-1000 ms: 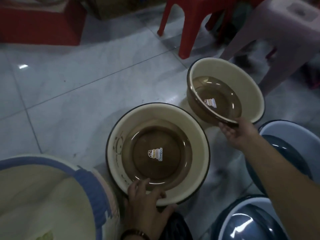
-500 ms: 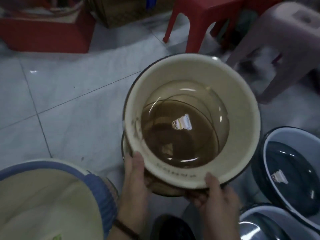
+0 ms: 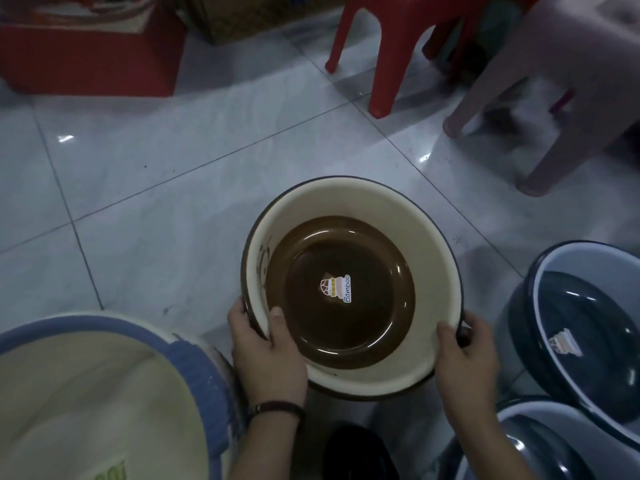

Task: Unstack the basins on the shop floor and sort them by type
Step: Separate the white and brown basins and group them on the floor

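Note:
A cream basin [image 3: 426, 230] with a dark rim, a brown bottom and a "Bamboo" sticker sits low over the tiled floor at centre. A second rim shows under its near edge, so it looks nested in a like basin. My left hand [image 3: 265, 351] grips the near left rim, thumb inside. On the near right rim, my right hand [image 3: 465, 365] holds on the same way. A grey-blue basin [image 3: 595, 265] with a dark bottom stands at the right. Another grey-blue basin [image 3: 540, 420] lies at the bottom right.
A large cream tub with a blue rim [image 3: 194, 355] fills the bottom left. A red plastic stool [image 3: 384, 57] and a pale pink stool [image 3: 568, 84] stand at the back right. A red box [image 3: 90, 57] sits at the back left. Bare tiles lie left of the basin.
One second ago my right hand held a second cream basin out to the right. It was brought over the centre basin and set down into it; both hands now hold the rim.

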### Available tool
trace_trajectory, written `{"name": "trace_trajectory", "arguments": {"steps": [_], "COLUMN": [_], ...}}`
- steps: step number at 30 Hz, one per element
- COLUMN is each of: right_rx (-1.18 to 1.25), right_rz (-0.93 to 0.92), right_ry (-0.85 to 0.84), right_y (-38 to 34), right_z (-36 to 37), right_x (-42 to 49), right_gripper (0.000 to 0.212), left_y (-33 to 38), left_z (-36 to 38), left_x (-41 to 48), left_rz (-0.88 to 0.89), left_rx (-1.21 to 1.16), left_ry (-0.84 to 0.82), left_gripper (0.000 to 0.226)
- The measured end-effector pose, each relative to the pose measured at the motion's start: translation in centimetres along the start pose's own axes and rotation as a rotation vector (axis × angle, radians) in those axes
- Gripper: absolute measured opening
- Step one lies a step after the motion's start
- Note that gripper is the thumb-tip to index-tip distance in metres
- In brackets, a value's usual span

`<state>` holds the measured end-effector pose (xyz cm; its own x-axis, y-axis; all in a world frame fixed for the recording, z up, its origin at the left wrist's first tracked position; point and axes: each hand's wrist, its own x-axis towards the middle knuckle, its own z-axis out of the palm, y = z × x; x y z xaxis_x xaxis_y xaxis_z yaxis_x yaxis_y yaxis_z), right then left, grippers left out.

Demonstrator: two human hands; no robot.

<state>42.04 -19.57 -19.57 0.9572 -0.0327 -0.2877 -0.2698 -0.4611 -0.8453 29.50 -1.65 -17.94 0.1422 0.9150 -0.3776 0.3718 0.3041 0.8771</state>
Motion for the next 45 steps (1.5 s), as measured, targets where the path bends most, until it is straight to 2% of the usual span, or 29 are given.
{"name": "trace_trajectory", "arguments": {"steps": [4,8,14,17,19,21,26,29,31,32,33,35,36,37,38,39,40,42,43,45], "right_rx": [-0.093,-0.053,-0.103,-0.141,-0.197,-0.203,-0.247,-0.271,-0.252,-0.23,-0.16,-0.006,0.045,0.087,0.147,0.222,0.323,0.51,0.573,0.658], "right_rz": [-0.02,-0.023,-0.087,-0.095,-0.036,0.051,0.155,0.401,0.599,0.666,0.729,0.849,0.886,0.908,0.915,0.923,0.94,0.985,0.981,0.967], "right_ry": [0.043,-0.004,0.012,-0.068,-0.147,-0.156,0.066,0.227,0.246,0.216,0.17,0.091,0.08,0.087,0.114,0.168,0.215,0.273,0.272,0.268], "right_y": [1.5,2.0,3.0,2.7,2.3,2.0,4.2,8.6,11.5,12.7,13.4,14.6,15.3,15.5,16.2,16.8,16.8,17.4,16.9,14.3], "right_z": [0.4,0.5,0.9,0.0,-1.7,-4.7,-17.4,-24.0,-26.6,-27.2,-27.3,-26.7,-26.1,-25.4,-24.9,-24.6,-24.4,-24.3,-24.5,-25.2], "right_x": [0.4,0.6,-0.1,-0.1,0.0,-0.8,-8.0,-13.4,-16.9,-18.3,-19.7,-21.6,-21.9,-22.2,-22.1,-21.8,-21.6,-20.8,-20.8,-21.5], "right_gripper": [0.028,0.026,0.032,0.025,0.033,0.045,0.02,0.018,0.034,0.044,0.045,0.032,0.032,0.041,0.053,0.063,0.066,0.054,0.049,0.05], "left_y": [-1.5,-2.7,-3.6,-3.0,-2.2,-1.6,-3.2,-1.8,-2.3,-2.5,-2.5,-2.8,-2.7,-4.5,-5.0,-4.1,-2.4,0.3,1.6,3.9], "left_z": [0.7,1.0,1.4,1.5,1.1,0.4,-0.1,-0.9,-1.6,-1.8,-2.3,-3.2,-3.8,-4.1,-4.7,-5.3,-5.9,-6.8,-7.4,-8.3], "left_x": [1.1,1.4,2.0,2.1,1.7,0.8,-2.1,-5.8,-7.0,-7.3,-7.7,-8.2,-8.5,-7.4,-7.0,-8.1,-9.7,-12.2,-13.5,-15.7], "left_rz": [0.021,0.036,-0.04,-0.093,-0.143,-0.202,-0.342,-0.462,-0.504,-0.511,-0.532,-0.566,-0.582,-0.571,-0.569,-0.559,-0.551,-0.575,-0.567,-0.57], "left_rx": [0.125,0.14,0.206,0.222,0.254,0.261,0.201,0.115,0.089,0.089,0.085,0.076,0.091,0.099,0.124,0.169,0.185,0.193,0.217,0.345], "left_ry": [0.05,0.047,0.025,0.007,-0.037,-0.074,-0.1,-0.143,-0.21,-0.244,-0.24,-0.285,-0.311,-0.334,-0.38,-0.421,-0.478,-0.557,-0.609,-0.786], "left_gripper": [0.046,0.044,0.047,0.05,0.056,0.064,0.088,0.072,0.066,0.064,0.061,0.039,0.031,0.032,0.043,0.053,0.051,0.02,0.018,0.041]}}
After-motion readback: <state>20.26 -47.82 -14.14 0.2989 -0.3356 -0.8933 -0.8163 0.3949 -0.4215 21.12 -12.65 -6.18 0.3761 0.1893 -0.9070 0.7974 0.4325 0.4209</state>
